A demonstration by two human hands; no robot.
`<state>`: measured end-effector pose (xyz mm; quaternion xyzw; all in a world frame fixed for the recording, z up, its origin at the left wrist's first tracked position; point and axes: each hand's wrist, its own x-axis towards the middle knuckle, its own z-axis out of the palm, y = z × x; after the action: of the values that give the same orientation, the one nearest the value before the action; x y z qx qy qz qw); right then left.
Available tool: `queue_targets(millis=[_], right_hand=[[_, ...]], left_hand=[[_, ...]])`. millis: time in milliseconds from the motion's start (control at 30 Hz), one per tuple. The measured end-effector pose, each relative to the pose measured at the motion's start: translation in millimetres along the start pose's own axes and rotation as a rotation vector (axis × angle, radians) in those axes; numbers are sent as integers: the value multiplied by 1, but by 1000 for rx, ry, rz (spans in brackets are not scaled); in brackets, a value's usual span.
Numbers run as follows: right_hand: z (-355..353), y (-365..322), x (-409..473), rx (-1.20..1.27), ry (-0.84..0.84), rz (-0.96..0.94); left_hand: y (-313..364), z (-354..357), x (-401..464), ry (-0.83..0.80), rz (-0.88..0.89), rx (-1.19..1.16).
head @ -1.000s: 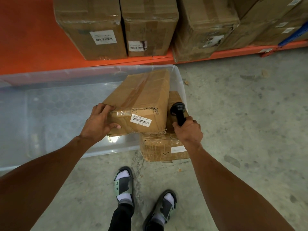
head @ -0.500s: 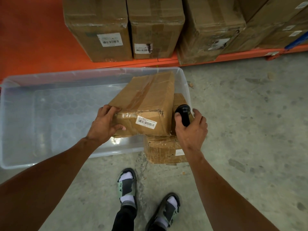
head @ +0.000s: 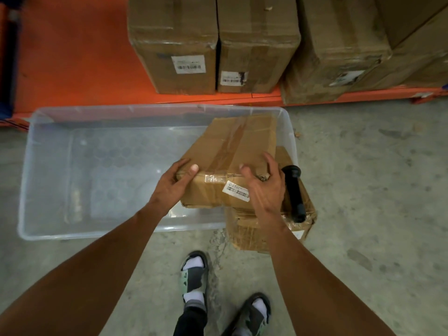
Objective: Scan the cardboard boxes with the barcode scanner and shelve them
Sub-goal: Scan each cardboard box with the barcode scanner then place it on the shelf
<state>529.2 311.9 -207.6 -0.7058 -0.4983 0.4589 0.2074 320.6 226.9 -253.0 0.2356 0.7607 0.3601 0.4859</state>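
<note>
A taped cardboard box (head: 230, 151) with a white barcode label lies tilted across the right end of a clear plastic tub (head: 48, 180). My left hand (head: 173, 185) grips its near left corner, thumb on top. My right hand (head: 265, 184) reaches over its near right corner with fingers spread, partly covering the label. The black barcode scanner (head: 294, 192) lies free on a second, lower cardboard box (head: 264, 229) that stands on the floor against the tub's right side.
Several labelled cardboard boxes (head: 179, 42) stand in a row on the low orange shelf (head: 72, 57) behind the tub. Bare concrete floor (head: 375, 190) spreads to the right. My feet in sandals (head: 194, 280) stand just below the tub.
My right hand has let go of the scanner, left it on the lower box, and moved left onto the upper box's corner. My left hand's thumb has come up onto the top.
</note>
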Motion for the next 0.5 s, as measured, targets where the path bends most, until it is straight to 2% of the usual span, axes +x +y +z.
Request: queue_targets(millis=[67, 233, 500], right_hand=[[-1, 3, 1, 34, 3, 14], [4, 10, 3, 85, 31, 42], [10, 1, -2, 155, 42, 56]], left_hand=[[3, 5, 4, 6, -37, -98], [9, 20, 10, 153, -140, -329], [5, 10, 18, 121, -136, -371]])
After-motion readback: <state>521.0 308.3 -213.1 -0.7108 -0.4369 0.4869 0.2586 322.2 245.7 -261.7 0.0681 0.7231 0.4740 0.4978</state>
